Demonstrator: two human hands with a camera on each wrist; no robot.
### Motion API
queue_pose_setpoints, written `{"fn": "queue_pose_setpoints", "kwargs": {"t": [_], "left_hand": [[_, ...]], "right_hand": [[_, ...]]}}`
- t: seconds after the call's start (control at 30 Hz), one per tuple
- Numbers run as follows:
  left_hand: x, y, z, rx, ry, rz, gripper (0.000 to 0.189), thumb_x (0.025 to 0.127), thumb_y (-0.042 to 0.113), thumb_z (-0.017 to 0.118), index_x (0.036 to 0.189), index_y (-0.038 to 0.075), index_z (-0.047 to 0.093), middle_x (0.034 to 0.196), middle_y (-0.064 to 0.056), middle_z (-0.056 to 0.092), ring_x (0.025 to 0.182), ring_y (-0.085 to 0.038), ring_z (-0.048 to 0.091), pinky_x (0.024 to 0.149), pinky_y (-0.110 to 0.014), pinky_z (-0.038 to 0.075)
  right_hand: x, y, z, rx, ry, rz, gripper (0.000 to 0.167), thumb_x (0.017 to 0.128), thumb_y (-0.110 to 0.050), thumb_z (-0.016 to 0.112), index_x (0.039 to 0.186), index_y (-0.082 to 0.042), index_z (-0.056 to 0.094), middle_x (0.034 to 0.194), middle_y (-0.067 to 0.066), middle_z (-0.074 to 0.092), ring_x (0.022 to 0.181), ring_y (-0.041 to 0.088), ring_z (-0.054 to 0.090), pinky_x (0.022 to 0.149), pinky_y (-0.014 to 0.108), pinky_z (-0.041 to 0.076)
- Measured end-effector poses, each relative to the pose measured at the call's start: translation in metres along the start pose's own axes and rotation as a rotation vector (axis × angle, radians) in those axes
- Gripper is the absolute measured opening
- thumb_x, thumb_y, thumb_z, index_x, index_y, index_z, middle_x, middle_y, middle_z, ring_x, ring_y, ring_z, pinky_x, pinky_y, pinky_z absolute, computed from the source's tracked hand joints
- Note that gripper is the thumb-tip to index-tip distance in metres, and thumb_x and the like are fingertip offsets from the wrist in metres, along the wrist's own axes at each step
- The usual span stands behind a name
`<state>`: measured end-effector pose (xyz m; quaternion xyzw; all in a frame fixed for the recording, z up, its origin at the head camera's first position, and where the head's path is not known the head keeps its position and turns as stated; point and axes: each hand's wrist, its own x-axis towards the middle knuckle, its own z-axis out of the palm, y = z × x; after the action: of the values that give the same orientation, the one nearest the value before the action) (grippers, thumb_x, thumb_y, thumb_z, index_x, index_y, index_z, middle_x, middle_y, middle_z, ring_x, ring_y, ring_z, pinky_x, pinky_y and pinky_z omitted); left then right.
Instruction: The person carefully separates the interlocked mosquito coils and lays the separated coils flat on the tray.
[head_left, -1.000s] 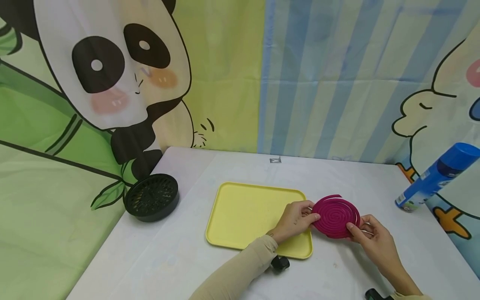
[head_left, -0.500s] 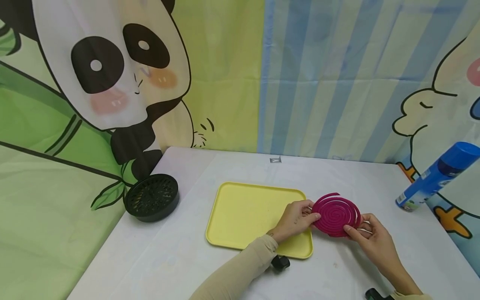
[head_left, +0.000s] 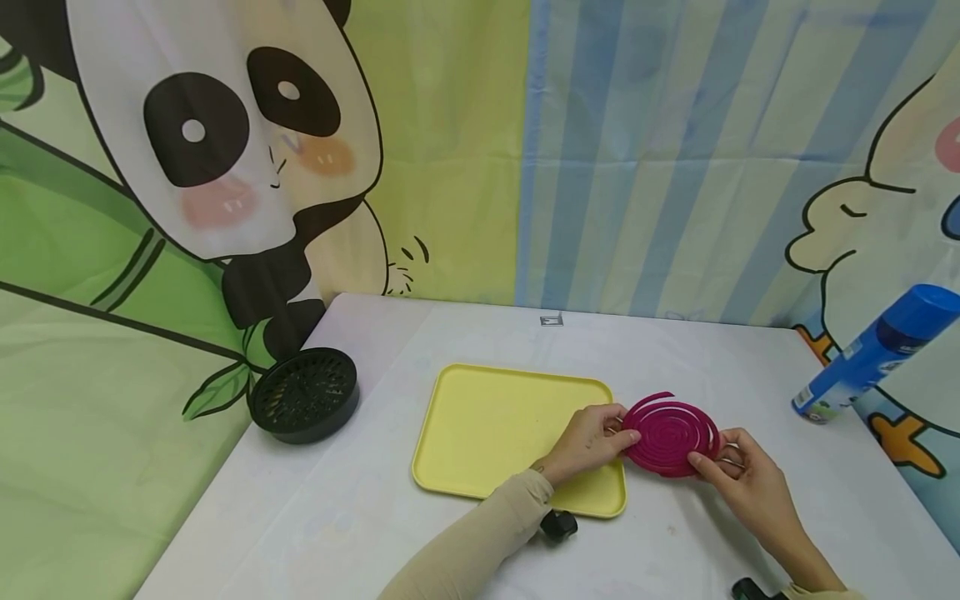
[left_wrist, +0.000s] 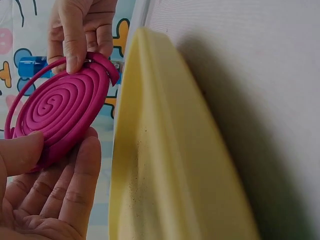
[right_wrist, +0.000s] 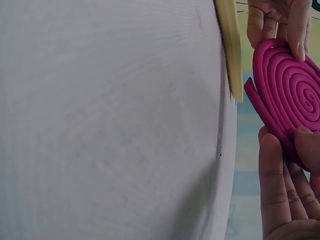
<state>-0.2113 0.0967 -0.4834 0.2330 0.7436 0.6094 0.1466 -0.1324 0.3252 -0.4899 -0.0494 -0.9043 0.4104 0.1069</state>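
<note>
Both hands hold a magenta mosquito coil (head_left: pixel 670 440) above the white table, just past the right edge of the yellow tray. My left hand (head_left: pixel 588 442) pinches its left rim, thumb on top and fingers beneath. On the opposite rim, my right hand (head_left: pixel 753 483) grips with the thumb over the face. The coil (left_wrist: pixel 62 105) looks like two interwound spirals in the left wrist view, and its outer strand stands apart from the inner turns. One loose strand end of the coil (right_wrist: pixel 280 85) sticks out at the edge in the right wrist view.
The yellow tray (head_left: pixel 487 425) lies under my left forearm. A black round mosquito coil holder (head_left: pixel 307 396) with a slotted top stands at the table's left edge. Near the right edge stands a blue spray can (head_left: pixel 870 358). Printed curtains hang behind the table (head_left: pixel 360 517).
The gap between the coil's outer strand and its inner turns has widened, and the strand's end has shifted left. My right thumb has slid slightly inward; my left hand stays nearly still.
</note>
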Motion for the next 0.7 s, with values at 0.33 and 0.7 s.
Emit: {"fn": "queue_pose_setpoints", "kwargs": {"t": [0.33,0.7], "left_hand": [[-0.0015,-0.0004,-0.0026,0.033,0.011,0.018,0.007,0.096,0.012,0.069,0.100,0.007,0.070,0.090,0.002,0.072,0.075,-0.004,0.068,0.065,-0.015,0.056],[-0.0037,0.0027,-0.0030,0.049,0.024,0.039,0.009,0.096,0.012,0.069,0.104,0.007,0.070,0.091,0.002,0.072,0.075,0.000,0.066,0.066,-0.015,0.056]], "right_hand": [[-0.0014,-0.0015,0.0004,-0.038,-0.015,0.014,0.044,0.090,-0.024,0.078,0.117,-0.003,0.050,0.099,0.018,0.073,0.078,0.004,0.073,0.066,0.013,0.057],[-0.0029,-0.0031,0.0015,0.004,-0.011,0.055,0.045,0.094,-0.027,0.074,0.120,-0.002,0.048,0.102,0.020,0.073,0.078,0.002,0.072,0.066,0.014,0.057]]}}
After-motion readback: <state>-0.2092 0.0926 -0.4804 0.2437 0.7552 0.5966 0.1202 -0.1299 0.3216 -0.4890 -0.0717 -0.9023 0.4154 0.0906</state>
